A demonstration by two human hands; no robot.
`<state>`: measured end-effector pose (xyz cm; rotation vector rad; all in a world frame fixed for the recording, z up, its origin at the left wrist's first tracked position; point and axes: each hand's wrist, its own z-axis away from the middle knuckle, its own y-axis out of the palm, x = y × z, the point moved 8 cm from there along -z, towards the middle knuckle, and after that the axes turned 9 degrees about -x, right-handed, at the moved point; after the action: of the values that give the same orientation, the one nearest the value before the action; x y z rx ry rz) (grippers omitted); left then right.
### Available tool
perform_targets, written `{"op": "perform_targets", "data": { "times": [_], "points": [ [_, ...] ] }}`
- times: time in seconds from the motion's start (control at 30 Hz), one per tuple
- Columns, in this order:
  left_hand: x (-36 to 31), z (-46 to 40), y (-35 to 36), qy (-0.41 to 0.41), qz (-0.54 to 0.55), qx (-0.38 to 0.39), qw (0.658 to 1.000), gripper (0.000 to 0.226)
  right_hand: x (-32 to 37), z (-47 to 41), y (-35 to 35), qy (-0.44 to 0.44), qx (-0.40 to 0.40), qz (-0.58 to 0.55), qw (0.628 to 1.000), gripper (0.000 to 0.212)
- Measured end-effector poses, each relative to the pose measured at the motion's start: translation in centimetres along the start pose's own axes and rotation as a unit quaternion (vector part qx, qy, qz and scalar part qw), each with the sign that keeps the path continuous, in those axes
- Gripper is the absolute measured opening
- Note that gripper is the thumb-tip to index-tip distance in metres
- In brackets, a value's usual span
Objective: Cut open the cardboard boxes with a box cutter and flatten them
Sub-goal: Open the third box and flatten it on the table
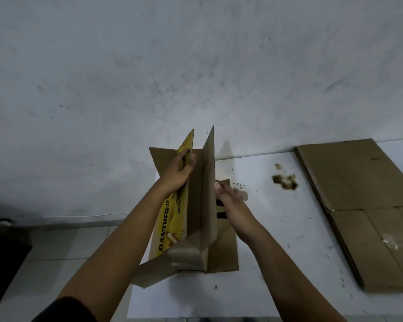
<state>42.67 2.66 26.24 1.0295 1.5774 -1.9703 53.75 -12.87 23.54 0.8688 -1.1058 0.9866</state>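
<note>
Left hand [180, 171]: grips the yellow printed panel of the cardboard box [197, 205].
Right hand [230, 205]: fingers curl round the box's plain wall.

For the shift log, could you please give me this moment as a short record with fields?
box: yellow-printed carton, opened, panels standing upright on the table
left hand: grips the top edge of the yellow panel
right hand: holds the box's right side, grip partly hidden
cutter: not visible
flat stack: flattened cardboard lying at the table's right
table: white top with a brown stain and dark specks
stage: box opened, not yet flat
</note>
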Motion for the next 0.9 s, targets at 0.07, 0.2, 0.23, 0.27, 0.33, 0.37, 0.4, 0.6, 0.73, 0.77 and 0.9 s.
{"op": "perform_targets", "data": {
  "times": [0.07,0.2,0.23,0.27,0.33,0.37,0.4,0.6,0.73,0.77,0.9],
  "points": [
    [0.7,0.4,0.1,-0.039,0.02,0.002,0.999,0.085,-0.4,-0.4,0.6,-0.004,0.002,0.015,1.0,0.063],
    [0.6,1.1,-1.4,-0.151,0.106,-0.017,0.983,0.084,-0.7,-1.4,1.1,-0.021,-0.015,0.107,0.994,0.046],
    [0.0,0.9,-2.1,-0.137,0.101,-0.03,0.985,0.081,-0.6,-1.5,1.4,-0.031,-0.011,0.119,0.992,0.044],
    [-0.7,0.6,-3.0,-0.092,0.066,-0.051,0.992,0.076,-0.3,-1.5,1.8,-0.04,-0.003,0.124,0.991,0.044],
    [-2.6,0.7,-4.4,0.035,-0.075,-0.105,0.991,0.069,-0.1,-1.5,2.7,-0.059,0.004,0.134,0.989,0.043],
    [-3.6,1.0,-4.3,0.097,-0.143,-0.119,0.978,0.07,0.1,-1.6,3.1,-0.07,0.003,0.144,0.987,0.042],
    [-4.0,1.1,-3.6,0.144,-0.199,-0.119,0.962,0.073,0.3,-1.7,3.4,-0.079,0.003,0.151,0.985,0.042],
    [-4.2,0.7,-0.1,0.157,-0.277,-0.042,0.947,0.09,0.2,-2.3,4.6,-0.072,0.085,0.101,0.989,0.083],
    [-3.8,0.3,-0.8,0.138,-0.264,-0.042,0.954,0.079,-2.2,-3.1,3.5,0.031,0.1,-0.09,0.99,0.07],
    [-3.6,0.2,-1.0,0.139,-0.278,-0.043,0.949,0.078,-3.1,-3.6,3.2,0.043,0.085,-0.099,0.991,0.066],
    [-2.6,-0.3,-1.0,0.134,-0.299,-0.031,0.944,0.075,-6.8,-4.6,3.5,0.069,0.064,0.036,0.995,0.073]
  ]
}}
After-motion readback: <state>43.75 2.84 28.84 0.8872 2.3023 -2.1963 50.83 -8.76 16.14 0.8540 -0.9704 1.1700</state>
